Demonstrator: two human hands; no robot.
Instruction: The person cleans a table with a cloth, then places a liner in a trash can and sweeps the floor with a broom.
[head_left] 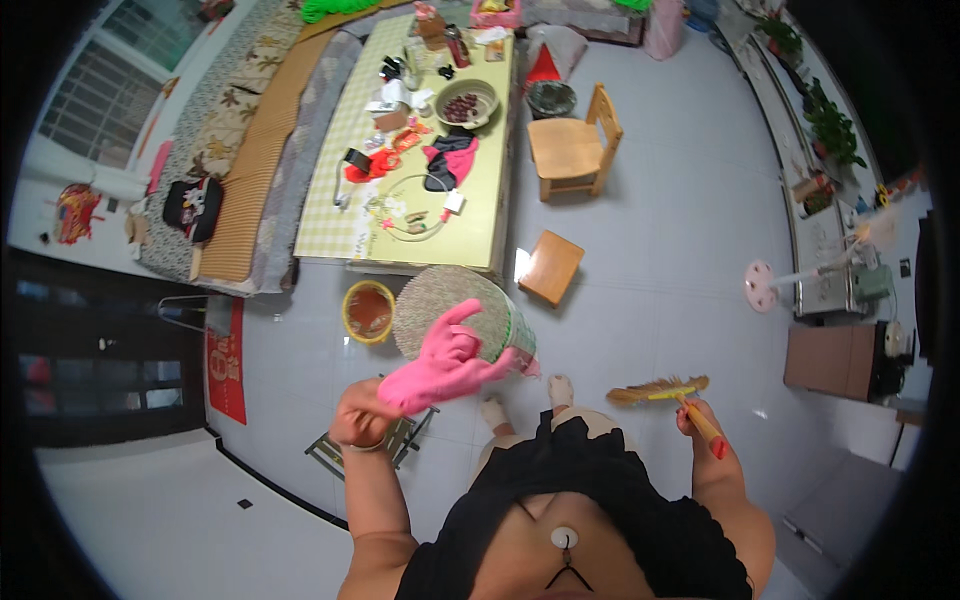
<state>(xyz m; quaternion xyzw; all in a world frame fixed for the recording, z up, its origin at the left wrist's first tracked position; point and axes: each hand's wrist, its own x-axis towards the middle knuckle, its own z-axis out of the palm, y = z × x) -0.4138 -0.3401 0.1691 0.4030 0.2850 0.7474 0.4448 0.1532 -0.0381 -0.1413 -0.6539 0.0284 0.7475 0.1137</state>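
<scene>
Passage: floor [665,270] right of chair [562,148] and stool [551,267]. Obstacles, near edge of table [484,215]: yellow bucket [347,314], round woven-topped object [425,312].

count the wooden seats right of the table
2: a chair along the right side of the table, and a stool closer in, off its near right corner.

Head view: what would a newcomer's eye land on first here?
Most likely the bright pink glove, held up near the middle by its cuff in the left hand. Next might be the brush with brown bristles and a red-tipped handle, in the right hand at lower right. Beyond them, the long table at upper centre-left stands out for its clutter.
</scene>
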